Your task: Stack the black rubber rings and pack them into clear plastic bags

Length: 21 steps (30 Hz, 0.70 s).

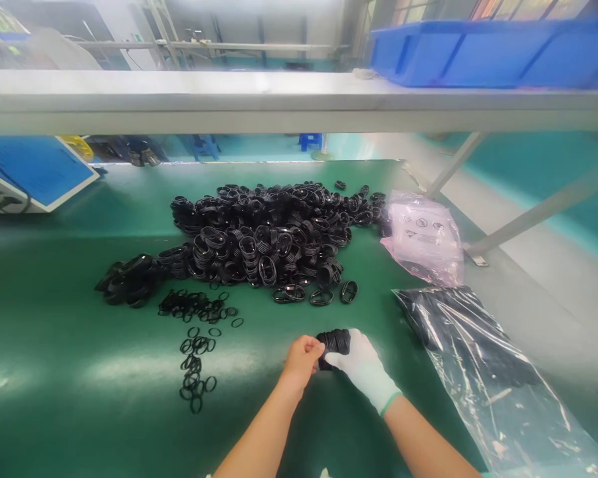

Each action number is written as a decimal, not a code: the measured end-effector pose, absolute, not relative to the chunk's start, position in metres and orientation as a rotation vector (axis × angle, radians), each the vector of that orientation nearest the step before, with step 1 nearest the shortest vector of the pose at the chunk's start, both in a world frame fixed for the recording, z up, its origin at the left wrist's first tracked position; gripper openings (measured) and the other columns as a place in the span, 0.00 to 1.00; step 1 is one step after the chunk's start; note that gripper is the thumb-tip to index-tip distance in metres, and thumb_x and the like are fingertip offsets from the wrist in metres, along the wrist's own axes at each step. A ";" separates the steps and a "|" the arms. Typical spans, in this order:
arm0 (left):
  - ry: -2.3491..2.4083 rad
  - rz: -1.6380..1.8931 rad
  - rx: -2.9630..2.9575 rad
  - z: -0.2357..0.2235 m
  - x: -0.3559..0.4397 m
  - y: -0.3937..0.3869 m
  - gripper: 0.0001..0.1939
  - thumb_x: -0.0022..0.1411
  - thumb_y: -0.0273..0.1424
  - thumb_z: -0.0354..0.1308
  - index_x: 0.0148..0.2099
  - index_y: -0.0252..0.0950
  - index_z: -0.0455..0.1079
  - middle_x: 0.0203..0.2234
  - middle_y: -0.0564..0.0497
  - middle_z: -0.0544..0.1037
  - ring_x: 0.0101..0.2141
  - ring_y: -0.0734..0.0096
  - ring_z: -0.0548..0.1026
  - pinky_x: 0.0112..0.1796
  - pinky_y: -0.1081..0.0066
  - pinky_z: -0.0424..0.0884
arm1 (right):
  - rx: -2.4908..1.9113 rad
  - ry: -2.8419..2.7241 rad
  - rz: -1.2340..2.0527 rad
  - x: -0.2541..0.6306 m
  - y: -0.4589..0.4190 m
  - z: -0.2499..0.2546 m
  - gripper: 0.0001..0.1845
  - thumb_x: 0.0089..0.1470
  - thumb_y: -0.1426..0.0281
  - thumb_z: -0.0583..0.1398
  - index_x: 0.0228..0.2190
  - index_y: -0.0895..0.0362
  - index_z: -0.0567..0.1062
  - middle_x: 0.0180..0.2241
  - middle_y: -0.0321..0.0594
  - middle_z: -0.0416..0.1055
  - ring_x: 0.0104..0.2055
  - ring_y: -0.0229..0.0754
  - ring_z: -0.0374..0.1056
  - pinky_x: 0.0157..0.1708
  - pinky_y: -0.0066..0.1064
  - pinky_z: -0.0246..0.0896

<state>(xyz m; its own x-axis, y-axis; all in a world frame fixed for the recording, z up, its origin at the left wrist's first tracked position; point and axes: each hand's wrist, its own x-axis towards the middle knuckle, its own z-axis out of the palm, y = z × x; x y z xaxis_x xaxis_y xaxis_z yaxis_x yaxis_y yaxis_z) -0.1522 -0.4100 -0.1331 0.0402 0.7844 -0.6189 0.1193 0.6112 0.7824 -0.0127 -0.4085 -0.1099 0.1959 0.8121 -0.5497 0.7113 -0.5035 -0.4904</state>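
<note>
A short stack of black coiled cables is between my hands, low over the green table. My right hand, in a white glove with a green cuff, wraps round its right side. At the left end, my bare left hand has thumb and fingers closed against the stack; its fingertips partly hide what they pinch. Beyond lies a large heap of black coiled cables. A few loose coils, one of them a single coil, sit at its front edge. Small black rings lie scattered to the left.
A clear plastic bag with dark contents lies at right, beside a pinkish printed bag. A white shelf spans overhead, bearing a blue bin. A blue-topped box stands at the far left. Slanted metal legs rise at right.
</note>
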 end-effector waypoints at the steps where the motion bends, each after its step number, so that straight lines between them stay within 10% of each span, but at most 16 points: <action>1: 1.455 0.602 0.782 -0.133 -0.149 -0.408 0.10 0.48 0.37 0.56 0.29 0.35 0.64 0.18 0.58 0.64 0.18 0.81 0.61 0.20 0.77 0.57 | -2.327 -1.495 1.198 -0.013 -0.409 -0.109 0.26 0.36 0.60 0.61 0.38 0.55 0.63 0.39 0.44 0.62 0.41 0.47 0.64 0.37 0.34 0.59; 21: 1.393 0.540 0.503 -0.136 -0.144 -0.400 0.14 0.39 0.36 0.62 0.27 0.37 0.61 0.15 0.60 0.62 0.19 0.82 0.61 0.22 0.79 0.56 | -2.286 -1.499 1.161 -0.011 -0.410 -0.119 0.25 0.36 0.60 0.61 0.38 0.56 0.63 0.38 0.43 0.64 0.39 0.45 0.65 0.35 0.32 0.59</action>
